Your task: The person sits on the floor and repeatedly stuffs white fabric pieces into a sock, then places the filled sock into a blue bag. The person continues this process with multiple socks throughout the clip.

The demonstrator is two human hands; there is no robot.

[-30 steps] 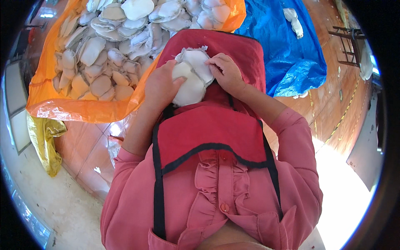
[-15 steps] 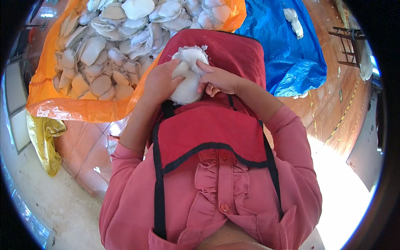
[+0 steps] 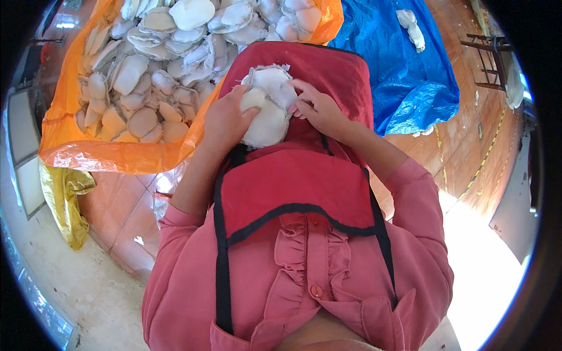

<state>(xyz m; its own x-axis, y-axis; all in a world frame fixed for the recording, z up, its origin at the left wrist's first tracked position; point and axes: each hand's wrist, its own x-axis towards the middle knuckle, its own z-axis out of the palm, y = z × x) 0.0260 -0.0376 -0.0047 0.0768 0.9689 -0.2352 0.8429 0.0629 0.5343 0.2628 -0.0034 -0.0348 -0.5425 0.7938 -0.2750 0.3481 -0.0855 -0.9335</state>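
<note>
A white rounded pad with frayed, fuzzy edges, narrowed like a figure eight, lies over the maroon apron on my lap. It seems to have more than one layer. My left hand holds it by its left side, thumb on top and fingers underneath, out of sight. At the pad's right edge is my right hand, with bent fingers gripping the rim; its fingertips are slightly blurred.
A large orange plastic sheet at the far left bears a heap of similar white pads. A blue tarp at the far right carries a white bundle. A yellow sack lies left; a dark stool stands right.
My right thumb has left the pad's top and the hand has shifted right to its edge, uncovering more of the surface. My left hand stays on the pad.
</note>
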